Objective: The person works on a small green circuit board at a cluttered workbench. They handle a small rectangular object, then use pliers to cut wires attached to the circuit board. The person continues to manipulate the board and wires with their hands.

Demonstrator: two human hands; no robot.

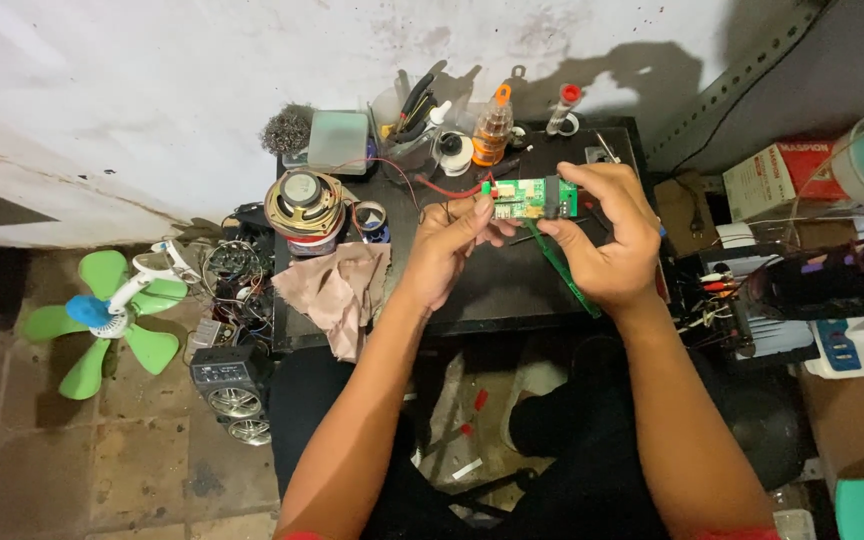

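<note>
Single head view, looking steeply down from above the person's forearms. Near range: both hands at frame centre over a small dark table [512,290]. Wall [152,90] fills the top edge, tiled floor [132,460] lower left, lap at bottom. No second view.

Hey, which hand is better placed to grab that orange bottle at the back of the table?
Probably the left hand. The orange bottle stands just beyond it, and only its fingers pinch the end of the green circuit board. The right hand wraps more of the board, supporting it.
</note>
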